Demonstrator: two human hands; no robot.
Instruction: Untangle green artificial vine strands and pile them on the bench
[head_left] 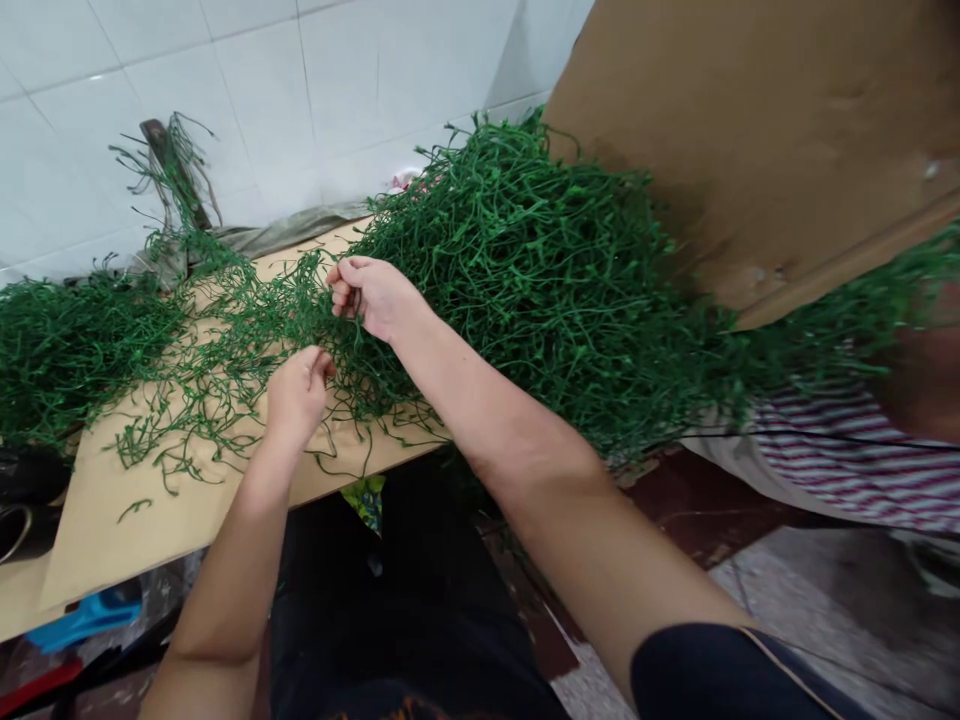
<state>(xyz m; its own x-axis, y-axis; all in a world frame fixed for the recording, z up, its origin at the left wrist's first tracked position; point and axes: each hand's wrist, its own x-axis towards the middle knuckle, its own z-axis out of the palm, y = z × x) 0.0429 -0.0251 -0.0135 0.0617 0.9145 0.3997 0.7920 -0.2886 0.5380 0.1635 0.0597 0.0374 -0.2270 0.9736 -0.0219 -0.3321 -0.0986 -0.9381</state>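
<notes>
My right hand point(375, 298) is held over the left edge of a large heap of thin green stems point(517, 260), its fingers curled together. My left hand point(298, 390) is lower and a little to the left, also with fingers drawn in, just above looser green stems point(232, 340) strewn over a tan board point(112, 520). Whether either hand holds a stem cannot be made out. The stems are thin and bent, with small forked tips.
Another pile of green stems point(82, 350) lies at the left. A brown cardboard sheet point(765, 140) leans over the right of the heap. White tiles point(247, 90) back the board. A person in a striped garment point(832, 450) is at the right. Dark rolls point(30, 530) sit at lower left.
</notes>
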